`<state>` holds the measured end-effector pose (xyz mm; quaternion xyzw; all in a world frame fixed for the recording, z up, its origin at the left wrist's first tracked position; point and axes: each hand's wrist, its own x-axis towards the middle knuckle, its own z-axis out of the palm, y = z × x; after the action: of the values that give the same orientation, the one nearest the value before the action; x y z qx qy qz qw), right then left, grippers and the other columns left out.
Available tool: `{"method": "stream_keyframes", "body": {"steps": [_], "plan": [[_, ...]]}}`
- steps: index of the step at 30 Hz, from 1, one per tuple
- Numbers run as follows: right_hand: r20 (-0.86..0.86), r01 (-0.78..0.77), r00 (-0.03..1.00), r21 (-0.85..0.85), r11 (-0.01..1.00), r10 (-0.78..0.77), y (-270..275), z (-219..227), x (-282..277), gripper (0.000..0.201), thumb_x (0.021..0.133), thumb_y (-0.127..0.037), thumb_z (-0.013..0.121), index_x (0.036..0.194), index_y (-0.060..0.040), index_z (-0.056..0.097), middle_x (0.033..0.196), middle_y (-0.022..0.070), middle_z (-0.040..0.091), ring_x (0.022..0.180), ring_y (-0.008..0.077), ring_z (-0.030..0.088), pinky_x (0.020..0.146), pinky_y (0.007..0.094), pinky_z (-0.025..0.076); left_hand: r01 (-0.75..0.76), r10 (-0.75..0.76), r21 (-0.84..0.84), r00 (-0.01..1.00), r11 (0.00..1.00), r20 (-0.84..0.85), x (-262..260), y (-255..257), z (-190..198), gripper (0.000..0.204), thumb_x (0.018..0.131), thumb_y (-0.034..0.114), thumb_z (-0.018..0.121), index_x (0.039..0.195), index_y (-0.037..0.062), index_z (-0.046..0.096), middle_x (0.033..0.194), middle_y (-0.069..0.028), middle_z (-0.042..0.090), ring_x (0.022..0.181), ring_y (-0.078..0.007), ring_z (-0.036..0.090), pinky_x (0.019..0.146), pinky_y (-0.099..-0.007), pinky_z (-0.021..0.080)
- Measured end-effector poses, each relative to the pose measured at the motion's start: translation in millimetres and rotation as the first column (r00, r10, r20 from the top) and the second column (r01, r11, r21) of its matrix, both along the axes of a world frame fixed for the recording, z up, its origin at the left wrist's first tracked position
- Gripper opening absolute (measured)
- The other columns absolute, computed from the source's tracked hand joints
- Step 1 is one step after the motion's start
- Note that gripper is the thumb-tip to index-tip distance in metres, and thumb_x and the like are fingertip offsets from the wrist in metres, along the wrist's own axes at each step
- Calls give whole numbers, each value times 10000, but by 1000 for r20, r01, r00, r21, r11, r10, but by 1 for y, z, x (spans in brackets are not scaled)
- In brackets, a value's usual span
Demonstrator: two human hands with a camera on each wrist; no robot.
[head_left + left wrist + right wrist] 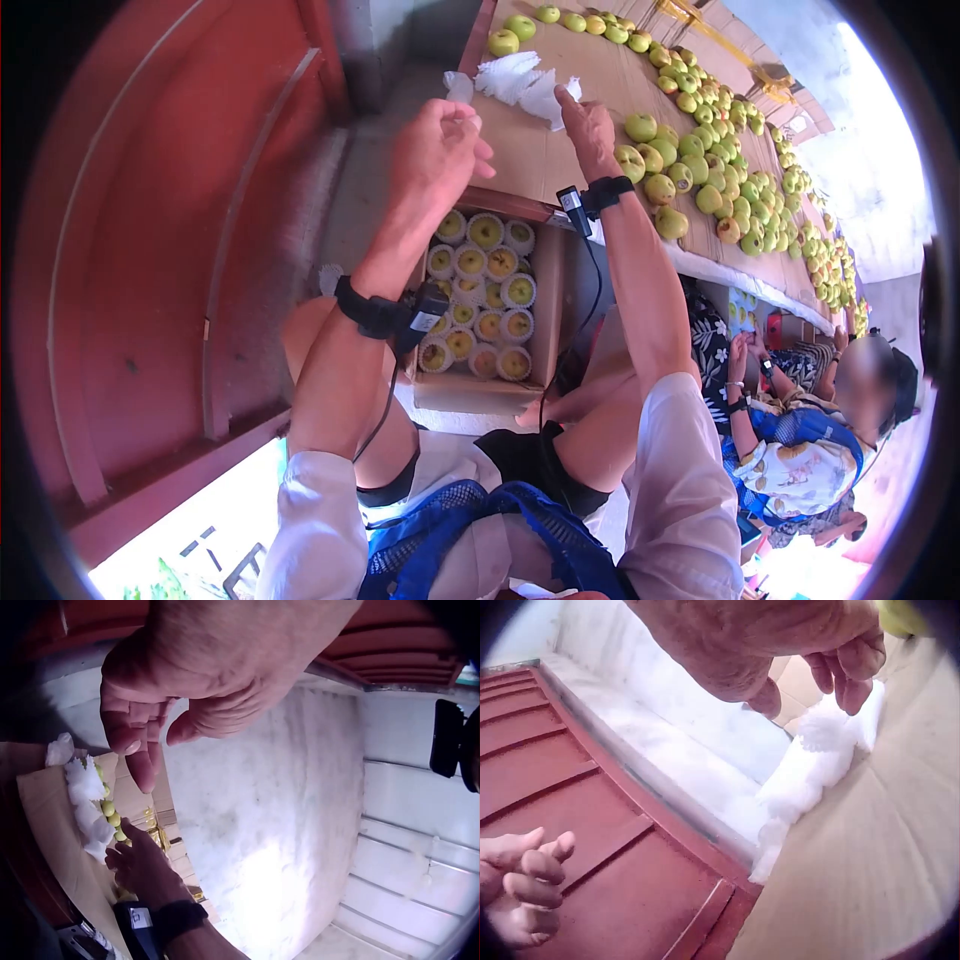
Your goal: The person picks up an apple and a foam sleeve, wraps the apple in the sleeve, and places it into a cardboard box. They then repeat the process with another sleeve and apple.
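Note:
White foam fruit nets (512, 80) lie in a loose heap on the cardboard-covered table. My right hand (590, 135) is at the right end of this heap. In the right wrist view its fingertips (855, 697) overlap the nets (810, 761), with the thumb apart from the fingers. My left hand (437, 155) hovers just short of the table's near left corner, its fingers loosely bent and nothing between them in the left wrist view. Below both hands stands a cardboard box (545, 330) of apples (470, 262), many sleeved in white foam nets.
Many loose green apples (715, 180) cover the right of the table, with a row along its far edge. A red door (150, 230) stands close on the left. Another person (800, 440) works further along the table on the right. Cables run from both wrist cameras.

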<state>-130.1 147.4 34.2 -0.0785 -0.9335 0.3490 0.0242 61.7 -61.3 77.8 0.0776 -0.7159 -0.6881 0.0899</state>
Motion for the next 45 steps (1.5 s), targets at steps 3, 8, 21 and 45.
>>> {"method": "stream_keyframes", "body": {"steps": [3, 8, 21, 45], "plan": [[-61, -100, 993, -39, 994, 97, 12, -19, -11, 615, 840, -501, 633, 1063, 63, 732, 1062, 297, 716, 1073, 440, 675, 948, 447, 507, -3, 3, -8, 1000, 1000, 3, 2, 0, 2, 263, 1039, 191, 537, 1224, 8, 569, 877, -105, 723, 676, -140, 710, 497, -234, 439], [-48, 49, 997, -96, 994, -54, 10, -26, -8, 472, 821, -347, 617, 1036, 57, 734, 1025, 273, 726, 1013, 406, 695, 920, 418, 515, -4, 4, -4, 1000, 1000, -1, 6, -1, 5, 270, 1029, 188, 539, 1230, 10, 571, 870, -101, 724, 678, -143, 715, 491, -237, 433], [-263, -145, 964, -382, 913, 43, 23, 4, 74, 325, 858, -218, 665, 1029, 57, 691, 770, 105, 693, 654, 168, 657, 616, 312, 515, 26, -30, -111, 999, 993, -36, -8, 15, -15, 293, 1003, 244, 611, 1140, -15, 634, 939, -99, 726, 785, -155, 722, 703, -275, 520], [-135, -297, 943, -757, 582, 305, 46, 38, 172, 244, 931, -217, 715, 1050, -6, 685, 756, -15, 603, 586, 54, 466, 519, 214, 332, 348, -348, 9, 937, 937, -20, -27, 63, -26, 288, 923, 146, 715, 1157, -17, 681, 1028, -48, 708, 901, -111, 661, 803, -282, 538]]}}
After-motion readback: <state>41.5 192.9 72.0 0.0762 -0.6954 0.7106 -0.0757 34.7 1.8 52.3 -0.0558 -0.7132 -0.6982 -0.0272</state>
